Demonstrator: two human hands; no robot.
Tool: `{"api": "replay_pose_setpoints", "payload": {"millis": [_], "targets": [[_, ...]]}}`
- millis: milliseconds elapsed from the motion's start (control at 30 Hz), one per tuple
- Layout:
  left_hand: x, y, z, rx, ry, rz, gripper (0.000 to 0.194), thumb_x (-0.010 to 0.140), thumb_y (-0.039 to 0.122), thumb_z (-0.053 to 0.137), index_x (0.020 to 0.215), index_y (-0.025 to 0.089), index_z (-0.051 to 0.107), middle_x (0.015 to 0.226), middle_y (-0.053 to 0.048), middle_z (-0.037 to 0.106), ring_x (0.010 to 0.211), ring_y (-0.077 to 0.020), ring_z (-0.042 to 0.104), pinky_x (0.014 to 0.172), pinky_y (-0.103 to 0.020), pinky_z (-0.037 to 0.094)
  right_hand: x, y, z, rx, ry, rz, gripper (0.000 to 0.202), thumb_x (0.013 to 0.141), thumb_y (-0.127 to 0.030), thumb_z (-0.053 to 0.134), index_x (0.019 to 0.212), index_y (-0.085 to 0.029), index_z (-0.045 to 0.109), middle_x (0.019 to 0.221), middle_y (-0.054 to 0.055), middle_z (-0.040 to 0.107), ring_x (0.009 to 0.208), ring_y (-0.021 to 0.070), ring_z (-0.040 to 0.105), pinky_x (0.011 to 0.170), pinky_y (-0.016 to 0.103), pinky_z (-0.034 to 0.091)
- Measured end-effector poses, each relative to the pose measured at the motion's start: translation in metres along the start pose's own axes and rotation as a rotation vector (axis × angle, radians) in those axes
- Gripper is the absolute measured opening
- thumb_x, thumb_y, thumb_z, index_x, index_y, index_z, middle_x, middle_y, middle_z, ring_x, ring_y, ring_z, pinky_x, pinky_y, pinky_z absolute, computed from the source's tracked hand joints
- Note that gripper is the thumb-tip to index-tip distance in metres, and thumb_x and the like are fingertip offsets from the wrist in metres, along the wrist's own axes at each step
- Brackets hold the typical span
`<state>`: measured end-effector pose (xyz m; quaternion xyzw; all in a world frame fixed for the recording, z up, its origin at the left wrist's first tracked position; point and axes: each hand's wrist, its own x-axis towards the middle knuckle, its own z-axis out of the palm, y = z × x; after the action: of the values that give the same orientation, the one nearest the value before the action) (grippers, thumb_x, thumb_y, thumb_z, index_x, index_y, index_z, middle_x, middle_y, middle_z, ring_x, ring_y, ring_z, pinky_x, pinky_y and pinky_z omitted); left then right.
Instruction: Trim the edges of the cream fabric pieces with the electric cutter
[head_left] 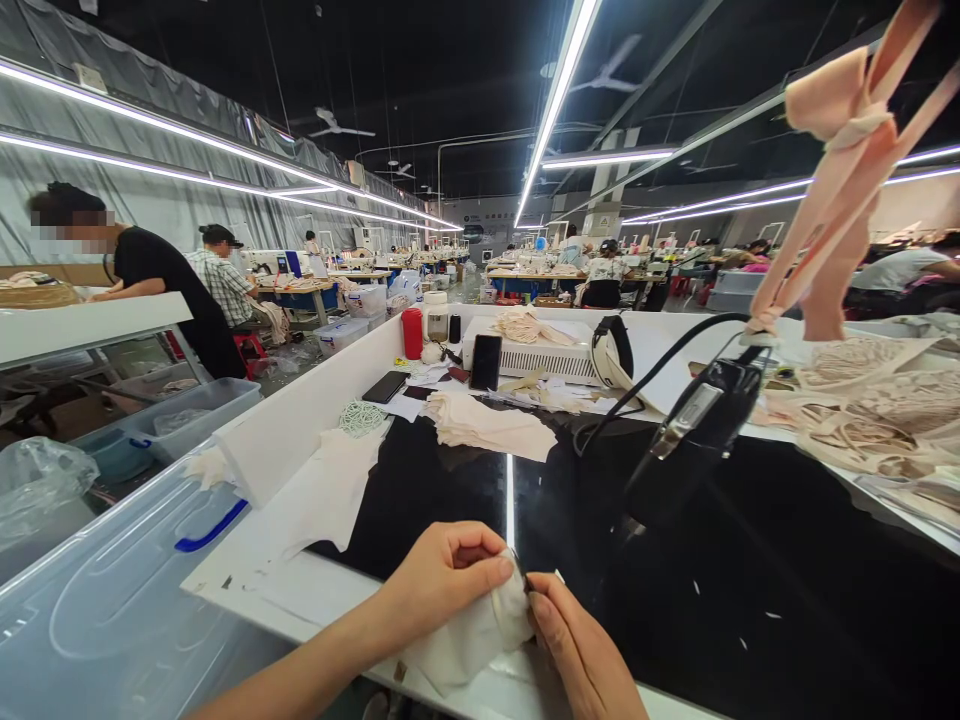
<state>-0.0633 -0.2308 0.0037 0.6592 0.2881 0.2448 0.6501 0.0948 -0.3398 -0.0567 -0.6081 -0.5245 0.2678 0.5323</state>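
Note:
Near the front edge of the table, my left hand (457, 580) pinches a piece of white cloth (454, 650) between thumb and fingers. The cloth hangs in loose folds below it. My right hand (574, 640) is closed at the cloth's right edge, its fingertips almost meeting the left ones. A thin dark thing shows between the two sets of fingertips, too small to name. Beyond my hands lies a stack of cream fabric pieces (487, 425) on the black table surface (787, 560). Another cream fabric piece (337, 485) is spread to the left.
A black handheld tool (697, 420) with a cable hangs from a knotted pink fabric strip (832, 200) at right. Fabric pieces (877, 400) are heaped at far right. Phones (486, 362), a red container (412, 333) and a jar stand behind. A clear plastic bin (135, 590) is at left; people work beyond.

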Motion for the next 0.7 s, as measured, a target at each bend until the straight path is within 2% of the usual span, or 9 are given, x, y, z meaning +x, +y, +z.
{"api": "replay_pose_setpoints", "payload": {"millis": [300, 467, 700], "targets": [[-0.002, 0.004, -0.001, 0.037, -0.03, 0.013, 0.036, 0.085, 0.049, 0.079, 0.088, 0.014, 0.072, 0.081, -0.002, 0.065, 0.074, -0.0135, 0.054, 0.07, -0.025, 0.039, 0.001, -0.001, 0.004, 0.037, 0.031, -0.002, 0.05, 0.103, -0.069, 0.045, 0.094, -0.027, 0.072, 0.079, 0.0, 0.067, 0.071, 0.019, 0.064, 0.073, 0.025, 0.055], [-0.002, 0.001, -0.003, 0.058, -0.031, 0.014, 0.031, 0.085, 0.044, 0.078, 0.087, 0.013, 0.072, 0.079, -0.001, 0.063, 0.072, -0.0129, 0.052, 0.069, -0.025, 0.038, 0.0, 0.003, 0.006, 0.014, 0.008, 0.014, 0.05, 0.104, -0.068, 0.043, 0.093, -0.027, 0.07, 0.079, 0.0, 0.068, 0.072, 0.0183, 0.066, 0.071, 0.023, 0.055], [-0.007, 0.008, -0.002, 0.102, -0.057, -0.016, 0.035, 0.083, 0.048, 0.078, 0.087, 0.013, 0.074, 0.075, 0.0, 0.06, 0.069, -0.0127, 0.049, 0.067, -0.025, 0.037, -0.006, 0.0, -0.007, -0.006, 0.027, 0.03, 0.053, 0.104, -0.069, 0.041, 0.095, -0.026, 0.07, 0.078, 0.001, 0.068, 0.072, 0.0192, 0.066, 0.073, 0.024, 0.056]]}}
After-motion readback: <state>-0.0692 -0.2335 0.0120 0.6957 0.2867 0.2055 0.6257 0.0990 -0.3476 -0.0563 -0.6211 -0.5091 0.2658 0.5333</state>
